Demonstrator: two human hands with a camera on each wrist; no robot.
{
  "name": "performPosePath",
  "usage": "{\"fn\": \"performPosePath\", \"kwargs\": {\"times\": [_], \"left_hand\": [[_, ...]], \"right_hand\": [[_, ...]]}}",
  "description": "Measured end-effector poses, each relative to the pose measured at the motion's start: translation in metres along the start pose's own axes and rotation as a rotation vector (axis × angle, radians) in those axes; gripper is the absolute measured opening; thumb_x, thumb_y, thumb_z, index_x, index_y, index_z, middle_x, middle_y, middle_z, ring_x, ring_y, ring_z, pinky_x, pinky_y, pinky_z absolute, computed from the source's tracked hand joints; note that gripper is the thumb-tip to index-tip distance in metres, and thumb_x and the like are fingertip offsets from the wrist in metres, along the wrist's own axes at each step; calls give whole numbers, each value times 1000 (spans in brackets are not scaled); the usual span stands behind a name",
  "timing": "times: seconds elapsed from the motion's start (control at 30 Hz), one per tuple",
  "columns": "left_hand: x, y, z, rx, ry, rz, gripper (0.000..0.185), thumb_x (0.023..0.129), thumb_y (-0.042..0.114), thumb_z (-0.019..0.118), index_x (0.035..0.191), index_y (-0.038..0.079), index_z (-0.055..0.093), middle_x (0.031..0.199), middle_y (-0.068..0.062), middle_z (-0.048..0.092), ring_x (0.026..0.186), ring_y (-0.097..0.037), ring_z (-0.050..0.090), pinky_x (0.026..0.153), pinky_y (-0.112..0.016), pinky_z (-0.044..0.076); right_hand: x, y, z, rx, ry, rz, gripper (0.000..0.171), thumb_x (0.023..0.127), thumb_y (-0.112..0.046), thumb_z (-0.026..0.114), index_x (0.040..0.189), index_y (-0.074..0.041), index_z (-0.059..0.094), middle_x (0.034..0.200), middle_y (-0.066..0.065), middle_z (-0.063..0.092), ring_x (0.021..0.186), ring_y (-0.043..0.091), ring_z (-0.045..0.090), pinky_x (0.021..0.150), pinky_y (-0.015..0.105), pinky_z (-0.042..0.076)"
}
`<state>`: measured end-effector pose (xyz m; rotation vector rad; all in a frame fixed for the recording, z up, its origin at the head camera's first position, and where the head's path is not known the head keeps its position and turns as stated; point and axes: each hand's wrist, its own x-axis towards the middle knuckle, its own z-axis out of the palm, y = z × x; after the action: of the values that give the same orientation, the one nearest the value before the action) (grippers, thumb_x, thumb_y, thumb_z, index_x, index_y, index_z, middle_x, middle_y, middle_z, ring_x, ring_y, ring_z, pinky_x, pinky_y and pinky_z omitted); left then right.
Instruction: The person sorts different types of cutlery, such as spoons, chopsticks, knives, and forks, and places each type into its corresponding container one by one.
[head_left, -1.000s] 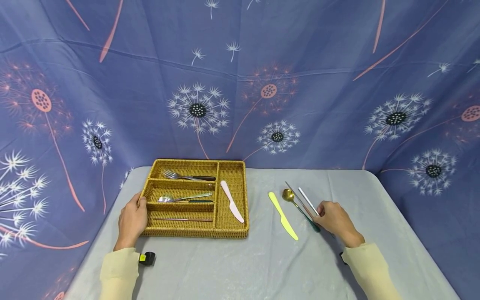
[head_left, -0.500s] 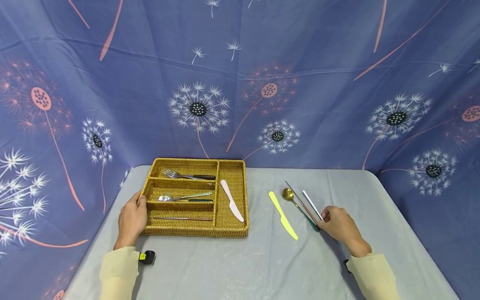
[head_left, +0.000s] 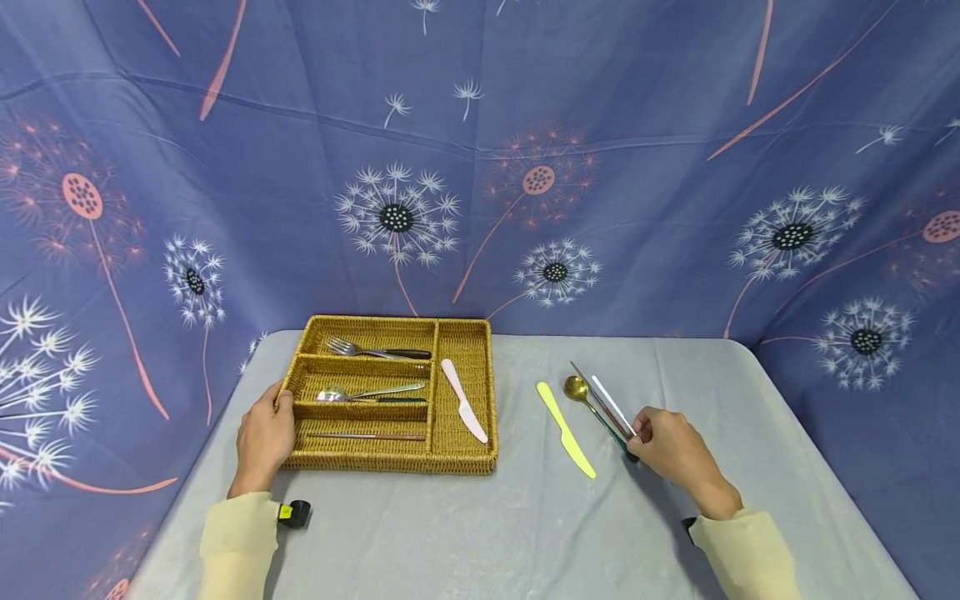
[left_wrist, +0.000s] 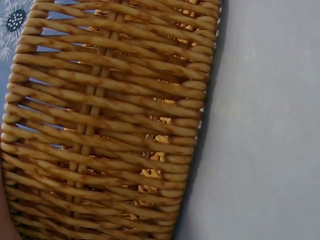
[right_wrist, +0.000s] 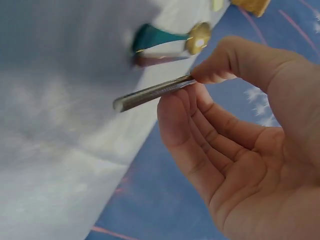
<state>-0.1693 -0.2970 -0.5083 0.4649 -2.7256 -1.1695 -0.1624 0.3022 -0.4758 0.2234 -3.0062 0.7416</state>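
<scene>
On the left, my left hand (head_left: 266,433) grips the left rim of the woven cutlery tray (head_left: 360,463), thumb over the edge. The tray's wicker wall (left_wrist: 120,115) fills most of the left wrist view. My right hand (head_left: 671,450) pinches a slim white-and-silver chopstick (right_wrist: 150,94) between thumb and fingertips, tilted, with its white end (head_left: 611,400) toward the back. Right beside it lie a silver-and-brown chopstick (head_left: 600,402) and a gold spoon (head_left: 576,388) with a green handle. Farther left is a yellow knife (head_left: 564,429).
Inside the tray, a fork (head_left: 343,347) with a dark handle, a silver spoon (head_left: 332,395), a chopstick (head_left: 367,437) and a pink knife (head_left: 462,400) lie in separate compartments. A grey cloth (head_left: 450,533) covers the table. Behind hangs a blue dandelion-print curtain (head_left: 637,192).
My right hand shifted slightly right and toward me with the white chopstick, then back left, bringing it closer to the brown chopstick. The left hand and tray stayed put.
</scene>
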Motion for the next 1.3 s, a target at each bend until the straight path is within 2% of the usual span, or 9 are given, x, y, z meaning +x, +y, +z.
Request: {"fn": "performPosePath", "kwargs": {"times": [0.13, 0.33, 0.53, 0.77, 0.97, 1.07, 1.13, 1.3], "left_hand": [[0, 0, 0, -1, -4, -1, 64, 117, 40, 23, 167, 2, 35, 163, -32, 42, 145, -60, 40, 117, -74, 31], [-1, 0, 0, -5, -3, -1, 64, 117, 40, 23, 167, 2, 36, 162, -32, 43, 144, -59, 41, 117, -74, 32], [-1, -1, 0, 0, -3, 10, 64, 117, 39, 23, 166, 1, 37, 161, -34, 44, 142, -60, 43, 115, -74, 34], [-2, 0, -1, -1, 4, 10, 65, 116, 40, 23, 166, 1, 37, 162, -33, 43, 143, -60, 42, 115, -75, 33], [-3, 0, 0, 6, 5, -2, 64, 116, 40, 23, 166, 2, 38, 161, -33, 43, 143, -60, 42, 116, -74, 32], [-3, -1, 0, 7, 5, -14, 64, 116, 39, 23, 166, 2, 38, 161, -32, 44, 143, -60, 42, 116, -74, 32], [-2, -1, 1, 7, 2, -13, 64, 116, 40, 23, 166, 2, 38, 161, -33, 44, 143, -60, 42, 116, -74, 33], [0, 0, 0, 13, 0, -6, 64, 116, 39, 23, 166, 1, 37, 161, -33, 44, 140, -61, 44, 114, -75, 35]], "right_hand": [[4, -19, -3, -10, 14, -51, 13, 79, 0, 73, 83, -9, 66, 69, -5, 58, 58, 12, 50, 55, 30, 42], [15, -54, -1, 8, -12, -149, 16, 77, 3, 69, 85, -11, 66, 69, -7, 55, 58, 8, 46, 55, 26, 39], [30, -96, 7, 32, -93, -271, 16, 78, 4, 71, 88, -9, 70, 71, -8, 58, 62, 6, 48, 55, 25, 43], [49, -150, 22, -32, -149, -491, 16, 77, 4, 72, 83, -11, 69, 70, -8, 57, 61, 3, 47, 55, 23, 43], [60, -197, 36, -54, -242, -595, 17, 81, 0, 76, 80, -14, 66, 72, -8, 59, 62, 5, 48, 55, 25, 44], [64, -221, 43, -84, -280, -653, 24, 82, 1, 75, 74, -17, 61, 69, -11, 51, 60, 4, 43, 52, 24, 39], [67, -236, 48, -105, -304, -690, 31, 82, 4, 71, 70, -17, 53, 66, -12, 40, 58, 4, 35, 52, 22, 30], [73, -268, 63, -136, -363, -736, 46, 81, 8, 68, 65, -20, 35, 67, -8, 22, 60, 6, 21, 54, 23, 18]]}}
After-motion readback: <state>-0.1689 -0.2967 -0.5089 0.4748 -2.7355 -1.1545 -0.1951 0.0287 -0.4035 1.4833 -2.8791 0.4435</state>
